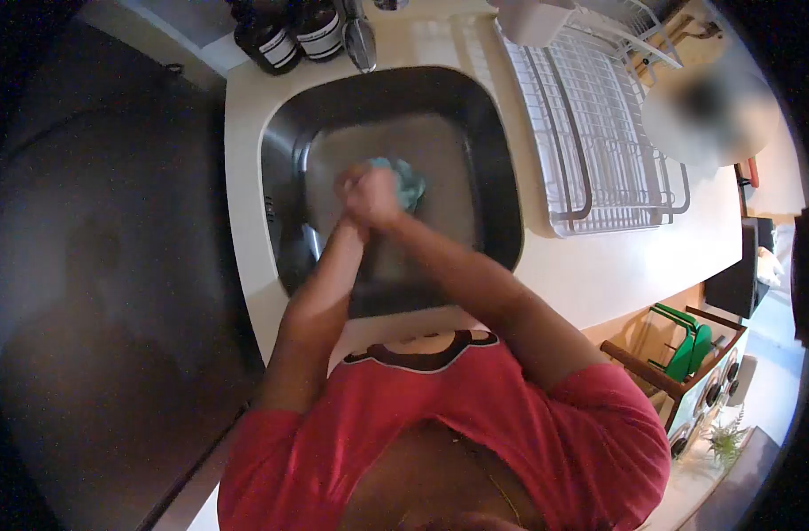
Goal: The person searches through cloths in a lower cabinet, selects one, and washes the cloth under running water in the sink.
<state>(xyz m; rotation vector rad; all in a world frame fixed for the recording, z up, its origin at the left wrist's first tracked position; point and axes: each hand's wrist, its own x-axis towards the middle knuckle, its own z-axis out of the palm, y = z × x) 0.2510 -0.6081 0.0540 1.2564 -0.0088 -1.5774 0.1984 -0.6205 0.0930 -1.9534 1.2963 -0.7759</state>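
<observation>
Both hands are together over the sink (440, 265), pressed around a crumpled teal cloth (410, 184). My right hand (378, 196) lies on top, closed on the cloth, which bulges out past its fingers to the right. My left hand (349, 180) is closed beside and partly under it, also gripping the bunched fabric. Motion blurs the fingers, and the right hand covers part of the left. Beneath them, the dark basin's floor looks wet and shiny.
A faucet (360, 44) hangs over the sink's back edge, beside two dark labelled bottles (319, 34). A white wire dish rack (590, 133) stands on the counter to the right, with a light cup-like container (535, 19) at its back.
</observation>
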